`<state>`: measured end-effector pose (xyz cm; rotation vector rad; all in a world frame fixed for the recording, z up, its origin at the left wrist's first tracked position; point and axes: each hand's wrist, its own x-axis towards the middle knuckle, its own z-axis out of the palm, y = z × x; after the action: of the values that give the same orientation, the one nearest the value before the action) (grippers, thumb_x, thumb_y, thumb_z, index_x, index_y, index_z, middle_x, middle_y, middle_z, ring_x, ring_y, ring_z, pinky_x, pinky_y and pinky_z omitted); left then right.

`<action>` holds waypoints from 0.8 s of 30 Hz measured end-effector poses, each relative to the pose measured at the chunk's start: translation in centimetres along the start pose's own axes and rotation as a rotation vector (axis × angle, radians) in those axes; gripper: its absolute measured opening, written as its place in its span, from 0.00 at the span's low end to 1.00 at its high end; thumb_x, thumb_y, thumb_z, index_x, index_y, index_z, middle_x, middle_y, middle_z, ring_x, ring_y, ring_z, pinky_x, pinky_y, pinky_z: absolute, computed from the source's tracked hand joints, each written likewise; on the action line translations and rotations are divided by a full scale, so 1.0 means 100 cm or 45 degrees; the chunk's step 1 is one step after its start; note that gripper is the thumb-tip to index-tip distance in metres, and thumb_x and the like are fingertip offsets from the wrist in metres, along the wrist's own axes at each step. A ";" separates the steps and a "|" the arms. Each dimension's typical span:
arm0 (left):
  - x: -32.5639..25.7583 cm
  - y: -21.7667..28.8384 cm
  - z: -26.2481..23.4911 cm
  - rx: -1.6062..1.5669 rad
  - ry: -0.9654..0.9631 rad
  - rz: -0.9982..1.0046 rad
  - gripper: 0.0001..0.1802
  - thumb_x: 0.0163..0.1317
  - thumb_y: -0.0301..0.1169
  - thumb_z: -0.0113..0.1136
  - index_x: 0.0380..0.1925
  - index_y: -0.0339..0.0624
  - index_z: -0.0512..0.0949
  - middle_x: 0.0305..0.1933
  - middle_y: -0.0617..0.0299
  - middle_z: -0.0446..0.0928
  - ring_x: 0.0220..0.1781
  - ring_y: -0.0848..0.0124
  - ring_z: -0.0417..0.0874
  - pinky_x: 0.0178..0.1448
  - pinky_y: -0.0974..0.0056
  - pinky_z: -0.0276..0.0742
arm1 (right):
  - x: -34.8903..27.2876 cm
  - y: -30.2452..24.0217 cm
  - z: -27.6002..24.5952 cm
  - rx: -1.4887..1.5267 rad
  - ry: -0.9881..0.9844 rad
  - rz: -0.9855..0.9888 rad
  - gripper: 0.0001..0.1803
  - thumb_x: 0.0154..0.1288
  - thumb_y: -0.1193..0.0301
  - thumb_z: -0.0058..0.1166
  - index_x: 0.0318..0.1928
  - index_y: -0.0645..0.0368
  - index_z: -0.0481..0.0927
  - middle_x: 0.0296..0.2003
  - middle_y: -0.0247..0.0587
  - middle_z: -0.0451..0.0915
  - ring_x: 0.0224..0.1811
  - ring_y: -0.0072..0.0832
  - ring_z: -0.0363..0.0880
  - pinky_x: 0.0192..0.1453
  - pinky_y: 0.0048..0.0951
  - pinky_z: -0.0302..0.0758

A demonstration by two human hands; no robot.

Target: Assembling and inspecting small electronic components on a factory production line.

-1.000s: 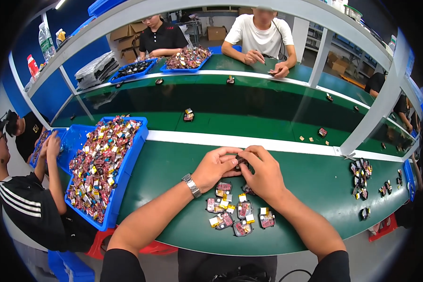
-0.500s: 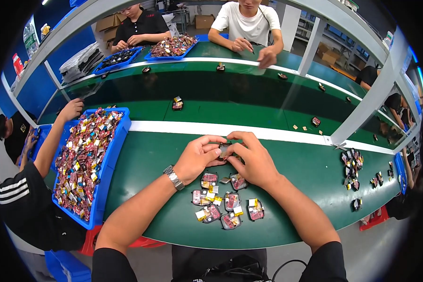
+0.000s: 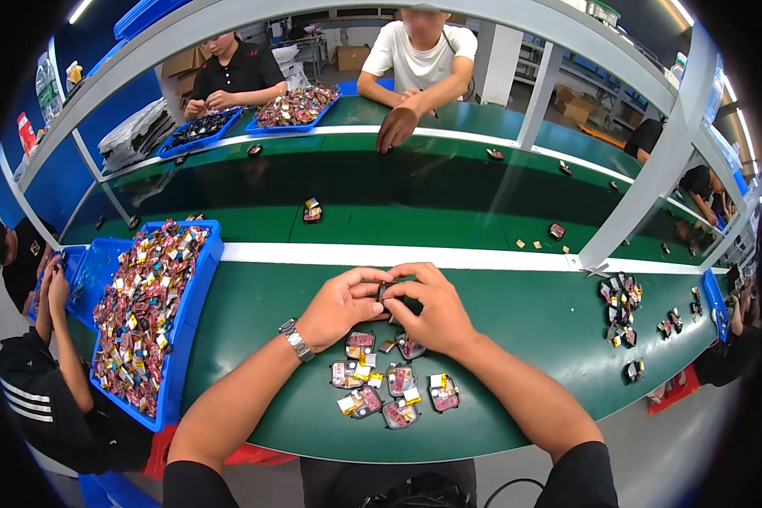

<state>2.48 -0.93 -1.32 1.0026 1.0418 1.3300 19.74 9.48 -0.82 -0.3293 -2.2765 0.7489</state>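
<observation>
Change since earlier: both hands sit a little lower on the green belt than half a second ago, pressed together over the same small dark part; the neighbour's arm that reached over the blue tray is now drawn back to that person's left.
Left hand [image 3: 340, 306]: closed, fingertips pinching the small dark part [image 3: 384, 293] from the left; a metal wristwatch [image 3: 296, 340] sits on the wrist.
Right hand [image 3: 434, 311]: closed, fingers curled on the same part from the right, touching the left hand.
Small dark part: held between both hands, just above the counter [image 3: 525, 313], mostly hidden by fingers.
Cluster of small parts [image 3: 389, 385]: reddish pieces with yellow and silver tags lying flat on the counter just below the hands.
Blue tray [image 3: 193, 317]: well to the left, heaped with the same sort of pieces.
Dark pieces at right [image 3: 622, 298]: a loose group near the counter's right end, well apart from the hands.
Neighbour at left [image 3: 46, 381]: dark sleeve with white stripes, hands raised together beside the tray.
People across [image 3: 419, 63]: two people seated on the far side, hands on the counter beside another blue tray [image 3: 292, 118].
</observation>
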 end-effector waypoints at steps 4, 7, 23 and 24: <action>0.000 0.000 0.000 -0.062 0.021 -0.053 0.20 0.68 0.16 0.48 0.60 0.34 0.68 0.56 0.52 0.77 0.57 0.68 0.81 0.61 0.63 0.82 | -0.001 0.000 -0.006 0.013 -0.054 -0.009 0.05 0.57 0.74 0.62 0.36 0.57 0.85 0.50 0.40 0.79 0.55 0.39 0.76 0.57 0.37 0.75; -0.001 0.002 0.001 -0.078 0.010 -0.083 0.20 0.68 0.16 0.48 0.59 0.35 0.69 0.55 0.53 0.78 0.56 0.68 0.82 0.61 0.63 0.82 | -0.002 -0.001 -0.009 0.045 -0.104 -0.036 0.05 0.58 0.73 0.61 0.35 0.57 0.85 0.51 0.39 0.78 0.56 0.38 0.75 0.57 0.37 0.75; 0.000 0.001 0.000 -0.116 0.030 -0.068 0.18 0.70 0.21 0.52 0.58 0.36 0.70 0.56 0.54 0.78 0.57 0.66 0.81 0.61 0.60 0.82 | -0.006 -0.004 0.003 -0.046 0.083 -0.052 0.06 0.57 0.75 0.63 0.37 0.58 0.85 0.50 0.39 0.78 0.54 0.37 0.76 0.52 0.34 0.78; 0.000 0.000 -0.001 -0.132 0.028 -0.058 0.17 0.70 0.22 0.52 0.58 0.36 0.70 0.56 0.54 0.78 0.57 0.66 0.81 0.61 0.60 0.82 | -0.006 -0.004 0.003 -0.064 0.108 -0.077 0.07 0.57 0.75 0.63 0.37 0.58 0.85 0.50 0.38 0.78 0.53 0.37 0.76 0.52 0.34 0.78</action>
<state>2.42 -0.94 -1.32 0.8838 0.9961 1.3467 20.01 8.78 -1.07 -0.3089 -2.2182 0.6362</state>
